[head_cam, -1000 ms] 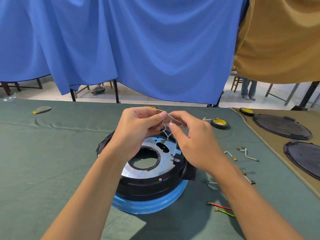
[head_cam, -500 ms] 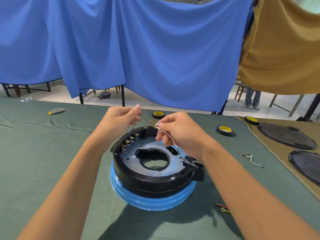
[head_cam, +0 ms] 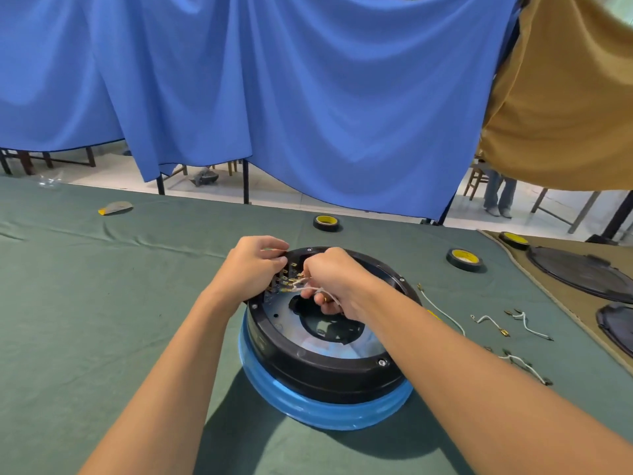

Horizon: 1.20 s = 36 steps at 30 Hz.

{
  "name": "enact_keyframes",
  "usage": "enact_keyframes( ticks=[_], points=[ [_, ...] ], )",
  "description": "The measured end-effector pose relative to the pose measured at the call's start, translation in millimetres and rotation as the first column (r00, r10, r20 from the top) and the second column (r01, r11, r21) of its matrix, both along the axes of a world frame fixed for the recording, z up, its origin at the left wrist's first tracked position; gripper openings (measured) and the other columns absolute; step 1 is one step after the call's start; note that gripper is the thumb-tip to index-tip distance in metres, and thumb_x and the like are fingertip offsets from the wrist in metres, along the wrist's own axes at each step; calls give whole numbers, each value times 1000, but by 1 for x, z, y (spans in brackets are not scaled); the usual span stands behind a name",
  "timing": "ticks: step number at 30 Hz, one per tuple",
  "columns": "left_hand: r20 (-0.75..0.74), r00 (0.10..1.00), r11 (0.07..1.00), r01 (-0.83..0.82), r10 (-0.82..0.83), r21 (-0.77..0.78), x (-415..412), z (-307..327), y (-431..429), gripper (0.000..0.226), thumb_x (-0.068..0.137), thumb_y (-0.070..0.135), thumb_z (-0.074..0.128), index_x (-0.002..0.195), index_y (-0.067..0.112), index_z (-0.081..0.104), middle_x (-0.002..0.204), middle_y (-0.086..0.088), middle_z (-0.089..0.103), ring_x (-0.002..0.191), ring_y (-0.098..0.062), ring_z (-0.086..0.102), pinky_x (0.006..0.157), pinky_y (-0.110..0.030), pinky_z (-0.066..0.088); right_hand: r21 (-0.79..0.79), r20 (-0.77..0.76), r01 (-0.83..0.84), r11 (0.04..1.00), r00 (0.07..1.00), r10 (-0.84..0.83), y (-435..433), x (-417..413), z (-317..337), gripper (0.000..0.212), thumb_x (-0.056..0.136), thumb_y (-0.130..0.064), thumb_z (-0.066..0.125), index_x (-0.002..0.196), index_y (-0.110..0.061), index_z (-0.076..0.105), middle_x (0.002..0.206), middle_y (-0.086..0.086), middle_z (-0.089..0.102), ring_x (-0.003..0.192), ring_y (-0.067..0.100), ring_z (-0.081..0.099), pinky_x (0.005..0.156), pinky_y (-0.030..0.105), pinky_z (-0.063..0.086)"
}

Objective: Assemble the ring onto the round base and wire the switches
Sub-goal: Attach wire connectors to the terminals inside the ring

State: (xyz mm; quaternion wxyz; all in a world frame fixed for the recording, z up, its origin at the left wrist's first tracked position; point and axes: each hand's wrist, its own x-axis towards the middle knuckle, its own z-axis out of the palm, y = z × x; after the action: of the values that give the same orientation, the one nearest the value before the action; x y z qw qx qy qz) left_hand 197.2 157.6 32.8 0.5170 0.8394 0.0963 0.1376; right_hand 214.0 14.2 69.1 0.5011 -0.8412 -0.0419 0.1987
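Wire (head_cam: pixel 310 289) in right hand (head_cam: pixel 334 274) — grip of left hand (head_cam: pixel 253 265) unclear.

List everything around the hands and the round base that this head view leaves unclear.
- Head view: whether the white wire is seated on the terminals; the right hand pinching it covers its end.
- Head view: what the left hand grips at the black ring; its curled fingers hide it.
- Head view: black lid, cut by the right edge.
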Motion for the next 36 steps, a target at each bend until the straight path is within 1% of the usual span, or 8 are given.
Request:
enact_keyframes(
  ticks=[3,6,10,12,19,24,28,36],
  points=[
    [6,1000,1000,-7,7,-18,1,-5,-1,23,94,16,62,116,19,68,120,-4,69,113,-16,63,104,-40,47,8,11,-17,1000,1000,17,-2,2,-10,19,97,-14,50,104,0,61,75,11,60,46,13,44,47,24,38],
    [26,1000,1000,-4,4,-6,3,-7,-4,34,94,10,60,127,12,63,127,-5,66,122,-15,58,108,-39,43,54,-34,-36,998,999,38,-3,5,-13,14,97,-3,48,101,6,59,73,13,57,42,11,49,46,23,42],
    [35,998,996,-40,42,-78,1,-5,-6,32,94,8,58,123,18,65,122,-6,67,114,-17,62,94,-32,51,38,-53,-34,999,998,36,3,10,-9,19,97,3,46,111,10,56,73,16,61,46,13,58,52,24,54],
    [31,998,995,-48,51,-86,1,-3,-7,33,94,7,58,124,19,65,122,-7,67,114,-18,62,98,-36,51,27,-55,-39,999,998,41,6,11,-6,19,97,3,45,112,10,55,75,17,63,46,12,58,56,25,57],
    [43,997,994,-58,62,-95,-2,-2,-9,33,94,7,57,124,18,65,122,-6,68,109,-17,63,93,-33,53,55,-81,-43,998,996,47,13,15,-8,27,98,6,42,124,8,46,80,19,61,41,11,58,50,22,55],
    [42,997,993,-55,60,-109,-1,-3,-9,32,94,9,58,123,19,66,119,-5,69,107,-16,64,94,-34,53,77,-81,7,997,997,-1,13,18,-10,20,98,4,43,113,13,53,79,19,61,37,10,58,45,19,54],
    [39,998,992,-52,56,-112,-1,-3,-9,32,95,9,58,123,20,66,117,-4,69,109,-16,63,93,-32,52,151,-92,69,986,994,-56,12,20,-14,24,96,7,45,118,12,52,89,15,56,52,17,64,51,22,58],
    [28,998,994,-58,61,-97,-3,0,-11,31,96,10,57,123,21,66,120,-1,67,111,-13,61,93,-28,48,171,-122,66,983,992,-45,8,19,-16,25,96,7,44,119,10,52,97,19,58,54,15,62,48,20,55]
  ],
)
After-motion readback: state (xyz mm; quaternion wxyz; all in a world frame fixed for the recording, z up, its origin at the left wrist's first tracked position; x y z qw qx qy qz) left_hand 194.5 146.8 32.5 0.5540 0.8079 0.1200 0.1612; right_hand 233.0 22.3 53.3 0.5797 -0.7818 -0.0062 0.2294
